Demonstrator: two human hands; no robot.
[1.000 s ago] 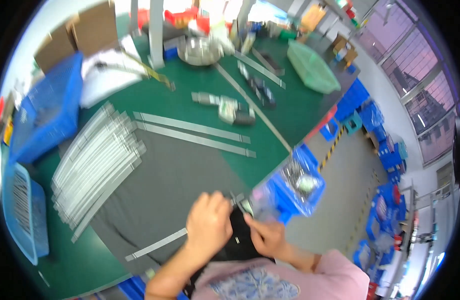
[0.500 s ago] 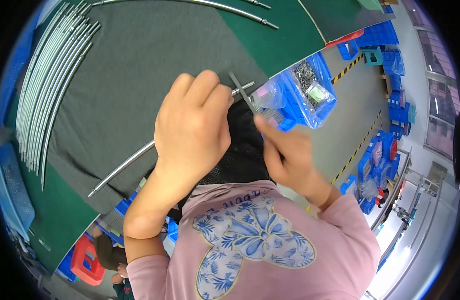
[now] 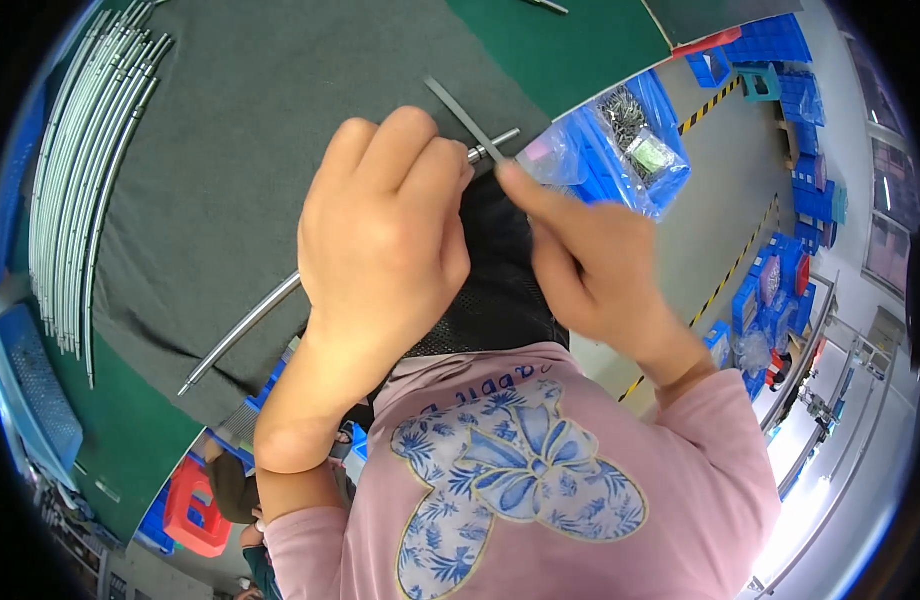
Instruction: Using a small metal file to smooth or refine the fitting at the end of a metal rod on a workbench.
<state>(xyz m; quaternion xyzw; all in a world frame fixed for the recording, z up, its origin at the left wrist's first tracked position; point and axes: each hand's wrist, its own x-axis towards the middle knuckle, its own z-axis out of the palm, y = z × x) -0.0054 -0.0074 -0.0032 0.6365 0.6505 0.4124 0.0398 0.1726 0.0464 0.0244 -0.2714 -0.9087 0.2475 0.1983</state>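
Observation:
My left hand (image 3: 385, 225) is closed around a slim metal rod (image 3: 242, 334), which slants from the lower left up to the right. The stepped tip of the rod sticks out past my fingers, while its middle is hidden under the hand. Between the thumb and fingers of my right hand (image 3: 605, 260) is a thin, flat grey file (image 3: 460, 114). It lies across the rod near the stepped tip, its free end pointing up and left. My right fingers hide the file's other end.
Many similar rods (image 3: 95, 190) lie bundled on the grey cloth (image 3: 240, 130) at the left. Blue bins (image 3: 595, 150) with small metal parts stand at the table's right edge. A blue basket (image 3: 40, 385) and a red stool (image 3: 195, 505) are lower left, near another person's arm (image 3: 230, 480).
The file has slid up and left across the rod, with more of its length now past it. My right hand has moved up with it; my left hand keeps its grip.

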